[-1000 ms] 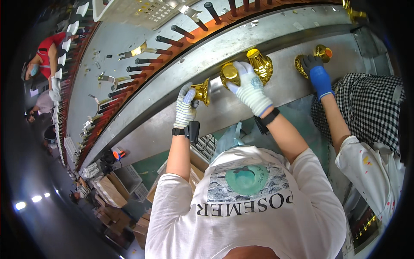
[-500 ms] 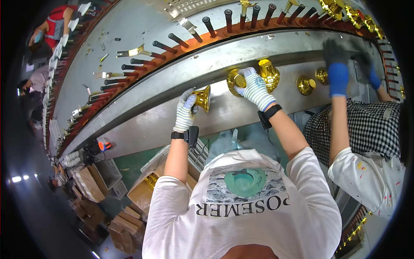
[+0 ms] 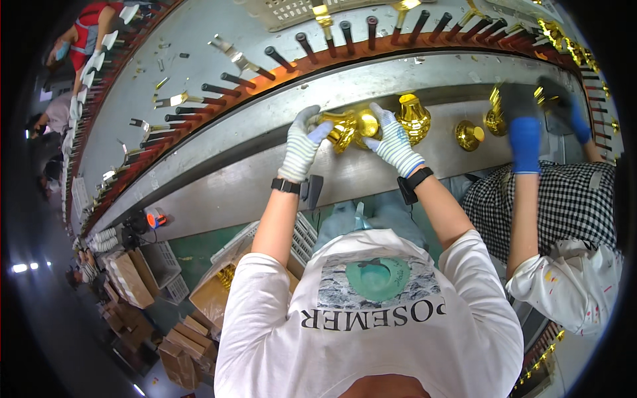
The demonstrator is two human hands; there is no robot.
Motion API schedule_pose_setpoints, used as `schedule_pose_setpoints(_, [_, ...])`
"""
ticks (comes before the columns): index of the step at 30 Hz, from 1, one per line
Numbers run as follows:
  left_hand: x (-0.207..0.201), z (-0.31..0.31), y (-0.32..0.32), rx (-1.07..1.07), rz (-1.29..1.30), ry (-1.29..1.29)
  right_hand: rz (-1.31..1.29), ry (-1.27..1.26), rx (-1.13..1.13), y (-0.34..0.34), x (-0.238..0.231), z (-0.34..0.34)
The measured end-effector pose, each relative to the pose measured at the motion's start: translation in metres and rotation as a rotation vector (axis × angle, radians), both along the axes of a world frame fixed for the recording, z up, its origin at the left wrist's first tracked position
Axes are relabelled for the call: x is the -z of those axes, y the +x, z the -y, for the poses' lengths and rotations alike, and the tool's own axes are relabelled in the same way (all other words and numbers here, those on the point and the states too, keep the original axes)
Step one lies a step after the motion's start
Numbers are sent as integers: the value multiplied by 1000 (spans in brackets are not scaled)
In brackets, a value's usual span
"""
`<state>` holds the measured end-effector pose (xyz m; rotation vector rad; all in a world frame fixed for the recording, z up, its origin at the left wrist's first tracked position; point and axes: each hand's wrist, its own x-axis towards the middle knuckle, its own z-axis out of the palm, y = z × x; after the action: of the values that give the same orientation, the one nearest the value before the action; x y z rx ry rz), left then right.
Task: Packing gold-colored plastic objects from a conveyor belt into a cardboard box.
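My left hand [image 3: 302, 142], in a striped glove, is closed on a shiny gold flared cup-shaped piece [image 3: 342, 131], slightly blurred. Close against it is a second gold piece [image 3: 367, 124] with a round face turned up, gripped by my right hand [image 3: 396, 144] in a matching glove. Whether the two pieces touch or fit together I cannot make out. Just right of my right fingers, a larger gold vase-shaped piece [image 3: 414, 119] stands on the metal bench [image 3: 225, 189]. Farther right lies another small gold piece [image 3: 469, 135].
Beyond the bench, a curved conveyor [image 3: 332, 56] carries upright dark-handled holders, some with gold clips. At right a co-worker's dark-gloved hands [image 3: 521, 109] handle gold pieces. Cardboard boxes [image 3: 212, 292] and a white crate [image 3: 305, 235] stand below the bench. A perforated tray [image 3: 285, 13] lies at the far side.
My left hand has moved right with its gold piece, bringing it up to the one in my right hand. The conveyor holders have shifted left.
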<state>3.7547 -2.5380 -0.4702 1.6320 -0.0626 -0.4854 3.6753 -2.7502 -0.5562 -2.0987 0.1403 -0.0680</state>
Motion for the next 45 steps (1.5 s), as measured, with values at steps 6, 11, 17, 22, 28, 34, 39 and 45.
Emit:
schedule_pose_setpoints(6, [9, 83, 14, 366, 599, 623, 110, 33, 119, -19, 25, 17])
schedule_pose_setpoints(11, [24, 130, 10, 666, 594, 1015, 286, 75, 468, -53, 10, 65])
schedule_pose_setpoints(17, [4, 158, 3, 736, 631, 1102, -527, -276, 253, 31, -7, 116])
schedule_pose_setpoints(22, [37, 95, -40, 268, 752, 521, -369, 274, 218, 13, 44, 147])
schedule_pose_setpoints(28, [165, 32, -141, -231, -1344, 119, -313, 579, 111, -58, 48, 86])
schedule_pose_setpoints(34, [224, 81, -176, -332, -1317, -658, -318, 388, 73, -140, 63, 35])
schedule_pose_setpoints(39, [125, 96, -152, -145, -1046, -692, -282, 640, 228, -139, -5, 64])
schedule_pose_setpoints(45, [31, 111, -74, 142, -292, -275, 133, 604, 267, -54, -126, 106])
